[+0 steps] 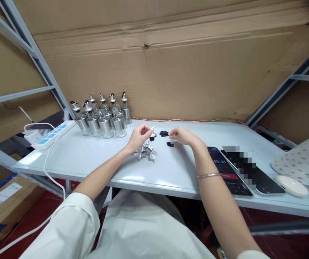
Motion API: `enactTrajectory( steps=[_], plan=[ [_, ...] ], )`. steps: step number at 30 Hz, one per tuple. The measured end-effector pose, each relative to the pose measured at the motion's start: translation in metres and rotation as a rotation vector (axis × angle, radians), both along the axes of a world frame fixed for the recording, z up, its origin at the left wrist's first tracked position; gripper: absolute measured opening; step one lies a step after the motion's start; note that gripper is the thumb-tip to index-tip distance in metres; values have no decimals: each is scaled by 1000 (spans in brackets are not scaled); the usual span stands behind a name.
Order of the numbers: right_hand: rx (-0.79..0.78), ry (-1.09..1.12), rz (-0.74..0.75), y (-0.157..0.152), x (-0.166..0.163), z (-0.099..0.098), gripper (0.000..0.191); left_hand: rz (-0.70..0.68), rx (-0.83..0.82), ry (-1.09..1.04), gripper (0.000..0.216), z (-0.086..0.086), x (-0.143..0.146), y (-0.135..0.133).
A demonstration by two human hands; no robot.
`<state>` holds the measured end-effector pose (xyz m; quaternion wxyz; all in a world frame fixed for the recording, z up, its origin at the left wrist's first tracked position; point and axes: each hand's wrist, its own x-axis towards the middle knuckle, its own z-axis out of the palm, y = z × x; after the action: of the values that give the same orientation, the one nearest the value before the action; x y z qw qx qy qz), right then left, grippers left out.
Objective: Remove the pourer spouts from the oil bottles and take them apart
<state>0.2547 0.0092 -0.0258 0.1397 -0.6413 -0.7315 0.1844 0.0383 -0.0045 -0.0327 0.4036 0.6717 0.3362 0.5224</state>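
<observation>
White garment (143, 226) | left hand (138, 138) grip pinches spout cap (152, 133) | right hand (182, 136) grip unclear, black plugs (169, 144) just beside it

It looked like a small assembly station in a storeroom or light workshop, not a home. Flattened cardboard sheets (170, 64) lined the wall behind, and grey steel rack struts (43, 68) crossed on both sides. A plain white bench (89, 158) carried identical glass dispenser bottles (103, 118) grouped in rows, a loose heap of metal pourer tops (146, 153) and small black plugs (164, 133). A white power strip (53, 135) lay at the bench's edge, a phone (226, 169) showed a running timer, and a labelled shipping carton (5, 201) stood on the red floor.
</observation>
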Motion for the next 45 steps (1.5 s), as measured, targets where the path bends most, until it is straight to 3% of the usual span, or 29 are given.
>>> enactTrajectory(
  steps=[8,21,27,33,40,45],
  plan=[
    [-103,-65,-3,-1,2,0,17,-20,-8,6,31,3,0,-3],
    [-187,-6,10,-2,0,2,22,-19,1,0,31,5,0,-3],
    [-211,35,-19,-1,2,-1,35,-29,-16,18,33,6,0,-4],
    [-264,94,-53,-1,3,-6,32,-36,-28,19,35,8,1,-6],
    [-232,91,5,-2,-4,-5,22,-38,-40,28,35,7,1,-6],
    [-184,17,52,-4,-8,-3,25,-49,-40,32,35,6,0,-5]
  ],
)
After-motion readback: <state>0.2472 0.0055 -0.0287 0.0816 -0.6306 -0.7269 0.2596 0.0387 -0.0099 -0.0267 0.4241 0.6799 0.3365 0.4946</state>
